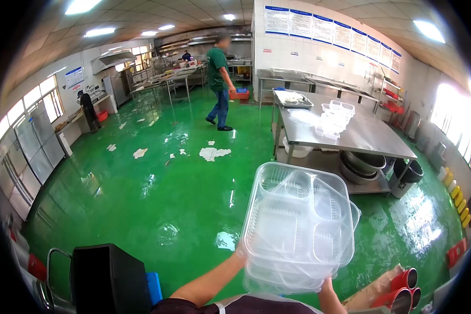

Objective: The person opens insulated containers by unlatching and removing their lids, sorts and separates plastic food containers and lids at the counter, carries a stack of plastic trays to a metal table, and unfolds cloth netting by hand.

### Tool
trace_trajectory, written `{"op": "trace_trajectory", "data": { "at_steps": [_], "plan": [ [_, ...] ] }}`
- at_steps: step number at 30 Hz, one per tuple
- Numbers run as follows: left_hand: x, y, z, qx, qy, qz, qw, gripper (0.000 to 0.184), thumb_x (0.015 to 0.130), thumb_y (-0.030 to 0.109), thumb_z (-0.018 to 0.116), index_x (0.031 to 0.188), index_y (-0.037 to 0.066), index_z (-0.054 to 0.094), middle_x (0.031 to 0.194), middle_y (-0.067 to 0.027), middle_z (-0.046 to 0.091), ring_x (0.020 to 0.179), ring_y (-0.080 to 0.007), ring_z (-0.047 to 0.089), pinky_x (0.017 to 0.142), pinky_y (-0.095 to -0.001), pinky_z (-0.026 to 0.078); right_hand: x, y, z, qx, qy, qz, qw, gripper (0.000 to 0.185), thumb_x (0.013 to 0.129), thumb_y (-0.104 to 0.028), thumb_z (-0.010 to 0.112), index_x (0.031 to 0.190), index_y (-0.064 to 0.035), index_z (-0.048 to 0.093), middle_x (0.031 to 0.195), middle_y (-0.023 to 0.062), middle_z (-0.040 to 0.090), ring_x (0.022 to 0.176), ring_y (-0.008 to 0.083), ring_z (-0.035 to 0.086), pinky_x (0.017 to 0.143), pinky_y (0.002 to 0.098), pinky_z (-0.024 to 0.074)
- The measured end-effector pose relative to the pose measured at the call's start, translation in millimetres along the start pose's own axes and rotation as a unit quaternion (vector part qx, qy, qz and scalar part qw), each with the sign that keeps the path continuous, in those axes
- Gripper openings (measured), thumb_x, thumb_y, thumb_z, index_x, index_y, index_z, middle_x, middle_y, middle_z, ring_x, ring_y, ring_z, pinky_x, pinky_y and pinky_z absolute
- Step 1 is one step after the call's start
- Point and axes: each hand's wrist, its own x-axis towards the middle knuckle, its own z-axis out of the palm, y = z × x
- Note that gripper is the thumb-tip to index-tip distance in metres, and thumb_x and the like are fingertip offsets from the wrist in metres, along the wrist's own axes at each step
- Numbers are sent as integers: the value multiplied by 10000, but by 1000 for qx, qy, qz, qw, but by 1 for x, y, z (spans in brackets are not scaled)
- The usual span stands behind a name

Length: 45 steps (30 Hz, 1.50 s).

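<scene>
A stack of clear plastic compartment food trays (280, 230) is carried in front of my body, tilted so the divided insides face me. My left hand (241, 251) grips the stack's left side; most of its fingers are hidden behind the plastic. At the lower right edge, my right hand (327, 285) supports the stack from below, with its fingers largely out of sight. Ahead, more clear plastic containers (334, 119) are piled on a steel table (371, 133), close to a metal tray (293, 99) holding something white.
Large metal bowls (358, 166) sit on the table's lower shelf, beside a dark bin (405, 178). A person in a green shirt (218, 78) walks on the wet green floor (193, 204). Red cylinders (397, 295) stand at lower right, a black box (110, 277) at lower left.
</scene>
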Motion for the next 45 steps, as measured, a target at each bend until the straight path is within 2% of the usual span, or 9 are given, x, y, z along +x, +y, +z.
{"op": "trace_trajectory", "data": {
  "at_steps": [9,15,18,24,27,30,36,39,45],
  "plan": [
    [134,-8,84,7,-8,7,1000,209,881,177,500,1028,49,574,895,-75,599,796,-209,598,745,-358,519,131,-100,30,-85,-38,-43,995,403,891,-259,485,1159,40,514,1041,163,598,899,275,598,783,382,504],
    [220,-8,129,10,-13,9,1000,206,880,171,501,1027,47,574,894,-74,599,794,-208,598,741,-355,519,218,-147,34,-117,-26,-38,992,393,899,-282,471,1123,35,529,1002,139,602,863,260,598,764,372,503],
    [272,-4,149,16,-22,3,1000,205,879,168,501,1026,46,575,894,-73,599,793,-207,598,739,-353,519,268,-160,36,-100,38,-16,994,404,899,-286,473,1130,41,524,1015,151,599,882,268,598,755,368,507],
    [365,-1,169,24,-45,-20,999,203,878,163,502,1025,44,575,894,-73,598,791,-206,598,734,-350,519,328,-184,36,-47,-21,-43,998,447,904,-299,466,1173,57,496,1073,178,586,920,302,595,766,415,513],
    [414,5,191,23,-64,-31,997,202,877,160,502,1024,43,575,893,-72,598,790,-206,598,732,-348,519,364,-202,30,-125,-47,-67,989,610,901,-476,423,1338,-57,351,1279,142,460,1134,303,476,925,450,434],
    [458,6,211,24,-80,-41,996,201,876,158,503,1024,42,576,893,-72,597,789,-205,598,730,-347,518,394,-218,33,-110,4,-95,989,593,906,-467,416,1324,-50,365,1264,148,469,1107,309,494,912,455,444],
    [535,-8,252,35,-92,-60,993,199,875,152,503,1023,40,576,893,-71,597,787,-204,598,725,-343,518,466,-243,4,9,61,-56,997,558,921,-435,396,1314,-40,371,1255,154,473,1080,316,511,899,454,459],
    [575,-27,278,35,-95,-68,992,198,874,150,504,1022,39,576,892,-70,597,786,-204,598,723,-342,518,497,-263,-19,19,58,-72,996,554,924,-430,386,1312,-35,371,1249,155,476,1082,312,511,890,453,466],
    [657,-83,354,29,-97,-68,993,196,873,144,504,1021,38,577,892,-69,596,784,-203,598,719,-338,518,575,-336,-75,-69,30,-112,991,551,932,-416,373,1335,-42,335,1274,162,455,1091,310,510,901,447,462]
  ]
}}
